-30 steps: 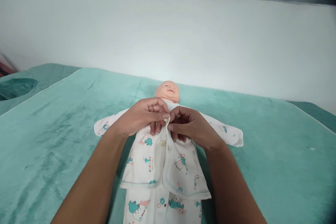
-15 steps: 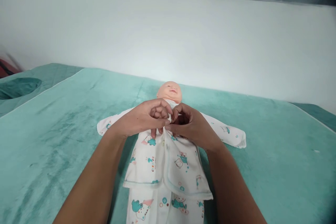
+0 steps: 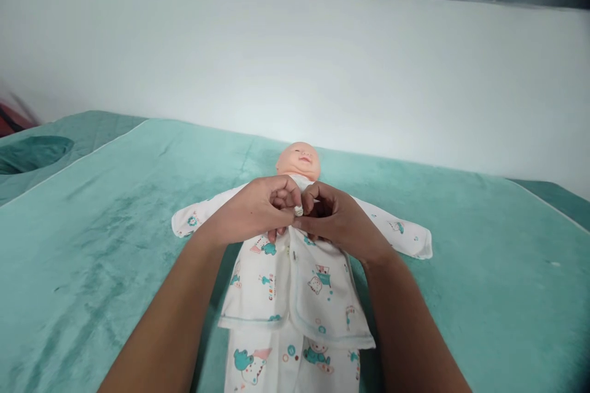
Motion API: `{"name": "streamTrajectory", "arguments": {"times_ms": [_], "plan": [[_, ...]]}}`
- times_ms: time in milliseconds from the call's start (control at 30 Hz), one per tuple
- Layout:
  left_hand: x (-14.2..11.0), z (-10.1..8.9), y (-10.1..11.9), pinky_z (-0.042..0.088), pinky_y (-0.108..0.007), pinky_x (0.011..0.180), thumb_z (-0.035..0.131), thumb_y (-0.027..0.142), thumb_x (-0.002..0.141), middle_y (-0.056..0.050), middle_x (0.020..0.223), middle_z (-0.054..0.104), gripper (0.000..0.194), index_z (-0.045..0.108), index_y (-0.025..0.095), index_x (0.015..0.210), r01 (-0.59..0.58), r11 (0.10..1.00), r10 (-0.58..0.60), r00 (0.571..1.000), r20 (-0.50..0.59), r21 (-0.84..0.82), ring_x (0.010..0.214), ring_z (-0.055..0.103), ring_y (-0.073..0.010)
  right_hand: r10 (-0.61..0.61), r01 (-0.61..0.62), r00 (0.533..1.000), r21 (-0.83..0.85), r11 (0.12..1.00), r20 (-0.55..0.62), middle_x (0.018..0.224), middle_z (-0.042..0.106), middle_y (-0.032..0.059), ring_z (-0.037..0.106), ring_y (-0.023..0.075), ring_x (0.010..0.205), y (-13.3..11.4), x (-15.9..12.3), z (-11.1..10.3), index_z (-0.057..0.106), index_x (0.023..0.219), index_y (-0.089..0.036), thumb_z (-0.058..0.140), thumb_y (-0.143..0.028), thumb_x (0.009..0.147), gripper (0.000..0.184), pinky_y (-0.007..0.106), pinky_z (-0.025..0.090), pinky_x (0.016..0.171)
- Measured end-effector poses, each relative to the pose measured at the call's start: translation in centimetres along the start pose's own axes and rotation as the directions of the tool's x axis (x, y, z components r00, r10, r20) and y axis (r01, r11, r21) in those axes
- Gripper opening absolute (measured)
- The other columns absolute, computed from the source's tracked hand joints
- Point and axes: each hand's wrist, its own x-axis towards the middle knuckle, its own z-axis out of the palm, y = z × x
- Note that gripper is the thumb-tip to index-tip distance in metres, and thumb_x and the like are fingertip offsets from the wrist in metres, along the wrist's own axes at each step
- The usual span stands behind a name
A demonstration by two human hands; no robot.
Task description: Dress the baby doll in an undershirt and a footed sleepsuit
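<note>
A baby doll (image 3: 298,159) lies on its back on a teal blanket (image 3: 92,245), dressed in a white printed shirt (image 3: 304,285) and matching trousers (image 3: 286,365). My left hand (image 3: 251,209) and my right hand (image 3: 338,218) meet over the doll's chest, fingers curled. Both pinch the shirt's front edges together at a small white button (image 3: 298,210) near the collar. The shirt's lower front hangs loose and unfastened. The sleeves spread out to both sides.
A white wall (image 3: 295,73) rises behind the padded surface. At far left lie a darker teal fold (image 3: 32,153) and a bit of red cloth (image 3: 7,120). The blanket's white-piped edge runs along the left and right.
My hands have drawn closer together over the top button and the fingers have curled tighter. The view has shifted slightly; the doll has stayed in place.
</note>
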Motion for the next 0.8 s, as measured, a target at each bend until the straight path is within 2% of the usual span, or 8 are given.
{"name": "streamTrajectory", "arguments": {"times_ms": [200,367,467,800], "plan": [[0.16,-0.02,-0.41,0.047,-0.018,0.040,0.052,0.003,0.068,0.008,0.058,0.054,0.023,0.053,0.020,0.083,-0.054,0.990,0.054,0.999,0.001,-0.133,0.045,0.053,-0.0076,0.000,-0.001,0.999,0.034,0.999,0.036,0.060,0.050,-0.0083,0.047,0.0077,0.051,-0.03,-0.01,-0.25,0.049,0.079,-0.022,0.078,-0.024,0.071,0.030,0.021,0.033,0.047],[0.50,-0.05,-0.81,0.045,-0.017,0.040,0.058,0.007,0.074,0.009,0.054,0.051,0.016,0.052,0.019,0.083,-0.108,0.980,0.107,0.994,-0.016,-0.170,0.044,0.051,-0.0067,-0.037,0.031,0.998,0.098,0.995,0.055,0.054,0.056,-0.0066,0.044,0.0074,0.048,-0.21,-0.13,-0.30,0.050,0.083,-0.021,0.072,-0.032,0.081,0.024,0.019,0.032,0.045],[0.51,-0.04,-0.87,0.045,-0.017,0.042,0.058,0.009,0.077,0.008,0.056,0.053,0.013,0.053,0.019,0.084,-0.096,0.979,0.097,0.995,-0.003,-0.180,0.045,0.052,-0.0063,-0.037,0.031,0.997,0.103,0.994,0.060,0.054,0.058,-0.0059,0.044,0.0070,0.047,-0.34,-0.22,-0.33,0.051,0.085,-0.021,0.069,-0.034,0.084,0.022,0.019,0.032,0.045],[0.18,-0.08,-0.22,0.045,-0.017,0.045,0.058,0.016,0.085,0.006,0.058,0.055,0.004,0.057,0.019,0.089,-0.062,0.986,0.068,0.997,0.031,-0.155,0.051,0.055,-0.0078,-0.029,0.017,0.996,0.136,0.991,0.089,0.053,0.055,-0.0081,0.047,0.0068,0.048,-0.05,-0.03,-0.51,0.052,0.088,-0.021,0.072,-0.029,0.081,0.022,0.018,0.033,0.045]]}}
